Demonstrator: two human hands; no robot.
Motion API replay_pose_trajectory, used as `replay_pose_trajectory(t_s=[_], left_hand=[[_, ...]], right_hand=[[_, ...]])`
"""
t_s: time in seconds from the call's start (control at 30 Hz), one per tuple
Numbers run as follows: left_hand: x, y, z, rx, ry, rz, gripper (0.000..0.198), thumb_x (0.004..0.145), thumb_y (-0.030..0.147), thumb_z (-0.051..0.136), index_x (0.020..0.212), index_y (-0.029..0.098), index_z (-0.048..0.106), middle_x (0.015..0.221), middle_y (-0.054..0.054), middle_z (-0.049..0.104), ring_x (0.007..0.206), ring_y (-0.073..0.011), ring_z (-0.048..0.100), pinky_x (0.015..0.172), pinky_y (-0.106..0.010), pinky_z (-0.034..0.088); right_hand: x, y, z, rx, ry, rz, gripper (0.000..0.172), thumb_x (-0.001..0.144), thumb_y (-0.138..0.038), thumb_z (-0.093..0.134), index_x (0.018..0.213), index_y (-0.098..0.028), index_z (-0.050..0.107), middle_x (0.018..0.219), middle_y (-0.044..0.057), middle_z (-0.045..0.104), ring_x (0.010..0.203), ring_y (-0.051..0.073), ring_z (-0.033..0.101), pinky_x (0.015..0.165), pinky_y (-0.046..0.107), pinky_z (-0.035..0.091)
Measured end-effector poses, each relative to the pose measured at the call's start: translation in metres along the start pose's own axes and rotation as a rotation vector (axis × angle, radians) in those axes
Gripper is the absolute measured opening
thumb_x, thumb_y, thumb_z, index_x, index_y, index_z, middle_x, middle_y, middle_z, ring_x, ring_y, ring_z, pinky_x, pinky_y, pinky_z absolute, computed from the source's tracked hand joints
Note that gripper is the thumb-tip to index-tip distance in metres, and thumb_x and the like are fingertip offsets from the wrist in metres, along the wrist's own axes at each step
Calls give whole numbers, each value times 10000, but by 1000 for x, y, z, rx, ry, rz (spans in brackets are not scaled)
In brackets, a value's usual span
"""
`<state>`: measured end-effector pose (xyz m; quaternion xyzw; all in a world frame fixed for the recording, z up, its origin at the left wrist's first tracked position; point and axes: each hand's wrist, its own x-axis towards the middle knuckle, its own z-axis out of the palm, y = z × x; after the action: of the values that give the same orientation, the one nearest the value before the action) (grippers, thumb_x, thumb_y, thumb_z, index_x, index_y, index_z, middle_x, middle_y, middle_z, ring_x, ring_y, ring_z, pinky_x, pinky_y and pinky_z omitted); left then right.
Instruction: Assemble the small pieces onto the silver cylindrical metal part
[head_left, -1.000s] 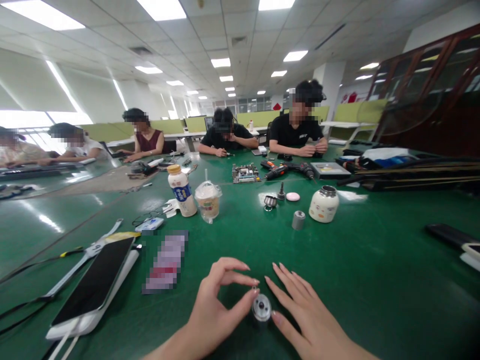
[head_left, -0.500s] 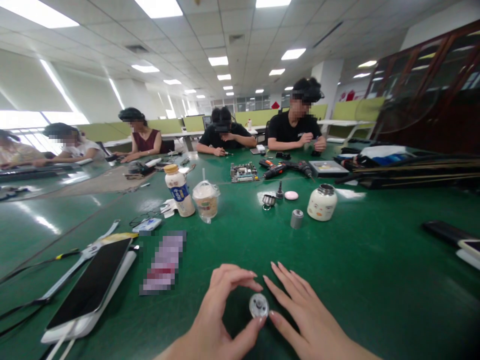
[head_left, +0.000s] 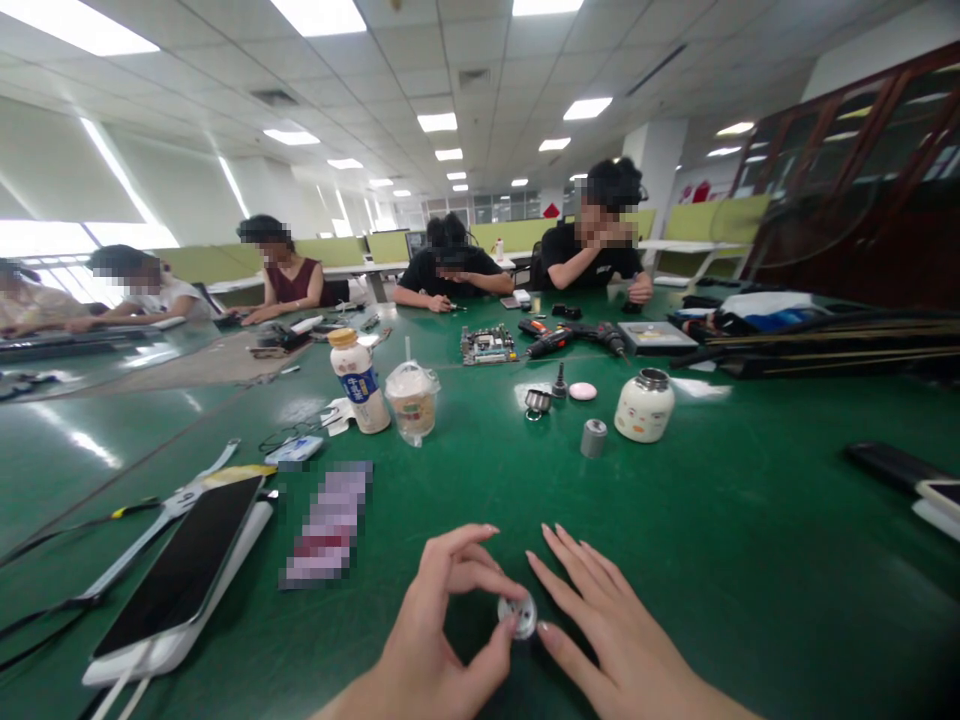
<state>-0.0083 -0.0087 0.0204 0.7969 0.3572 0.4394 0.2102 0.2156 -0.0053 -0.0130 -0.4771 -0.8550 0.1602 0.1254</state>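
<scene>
A small round silvery part with holes in its face lies low in the head view, just above or on the green table. My left hand pinches it, thumb and a bent finger at its face and near edge, with the index finger raised. Flat beside it rests my right hand, fingers stretched out and thumb tip at the part's right edge. Beyond both hands stand a grey metal cylinder, a shiny ring-shaped metal piece, a dark stepped piece and a pink oval object.
A cream jar stands right of the cylinder. Left are a bottle, a lidded drink cup and a phone on a white block. Farther back lie a circuit board and power drills. Several people sit around.
My left fingertips have moved down from above onto the round part, and the index finger has lifted. My right hand keeps its place. A co-worker at the back has raised a hand to the face.
</scene>
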Motion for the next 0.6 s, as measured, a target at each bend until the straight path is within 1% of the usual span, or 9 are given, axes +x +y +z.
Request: replay_pose_trajectory(t_s=[0.07, 0.13, 0.17, 0.23, 0.3, 0.4, 0.47, 0.53, 0.6], left_hand=[[-1, 1, 0, -2, -30, 37, 630, 788, 58, 533, 1347, 243, 310, 1057, -49, 704, 1056, -221, 619, 973, -408, 449], [0, 1, -1, 40, -33, 48, 626, 779, 86, 578, 1333, 251, 337, 1174, -67, 664, 1131, -237, 589, 1008, -417, 424], [0, 0, -1, 60, -22, 41, 639, 772, 105, 618, 1328, 254, 341, 1167, -63, 667, 1121, -240, 593, 1005, -415, 422], [0, -2, 0, 72, 7, 20, 679, 765, 117, 660, 1338, 251, 320, 1043, -34, 708, 1045, -228, 620, 978, -402, 433], [0, -4, -1, 51, 9, 35, 679, 787, 96, 607, 1368, 238, 286, 950, -14, 729, 1014, -220, 628, 968, -397, 435], [0, -3, -3, 43, -40, 103, 644, 793, 67, 513, 1381, 235, 309, 1121, -55, 701, 1119, -231, 597, 994, -405, 422], [0, -1, -3, 74, -49, 89, 624, 788, 78, 548, 1355, 244, 348, 1214, -73, 660, 1151, -245, 585, 1001, -411, 415], [0, 0, -2, 95, -19, 39, 642, 777, 96, 617, 1341, 243, 346, 1159, -67, 679, 1085, -242, 615, 991, -416, 412], [1, -1, 0, 86, 17, 14, 661, 778, 103, 638, 1342, 237, 321, 1020, -36, 716, 973, -223, 642, 957, -411, 424]], right_hand=[[0, -1, -1, 5, -1, 3, 594, 969, -576, 358, 1491, -295, 315, 1586, 62, 186, 1457, 312, 187, 1158, 566, 246], [1, -1, -1, 9, -7, 8, 593, 970, -577, 351, 1492, -298, 311, 1588, 63, 172, 1459, 314, 177, 1156, 575, 240], [2, -1, -1, 11, -11, 9, 594, 970, -578, 349, 1493, -299, 308, 1589, 63, 167, 1459, 315, 173, 1156, 577, 238], [3, -1, 0, 16, -15, 11, 594, 972, -577, 346, 1495, -299, 301, 1589, 62, 166, 1460, 316, 169, 1157, 578, 235], [3, 0, 0, 20, -11, 10, 593, 971, -576, 352, 1495, -302, 299, 1588, 59, 169, 1459, 317, 172, 1158, 579, 233], [2, 1, 2, 28, 10, 5, 588, 968, -569, 374, 1493, -315, 299, 1589, 52, 171, 1457, 320, 180, 1158, 580, 233], [2, 2, 3, 31, 24, 0, 584, 966, -563, 388, 1491, -320, 303, 1588, 48, 176, 1457, 321, 184, 1158, 578, 238], [1, 3, 4, 31, 28, -4, 582, 967, -558, 392, 1490, -319, 305, 1587, 49, 183, 1456, 321, 188, 1157, 576, 242], [1, 4, 5, 31, 28, -10, 581, 968, -554, 394, 1491, -318, 304, 1586, 49, 187, 1455, 321, 192, 1156, 574, 245]])
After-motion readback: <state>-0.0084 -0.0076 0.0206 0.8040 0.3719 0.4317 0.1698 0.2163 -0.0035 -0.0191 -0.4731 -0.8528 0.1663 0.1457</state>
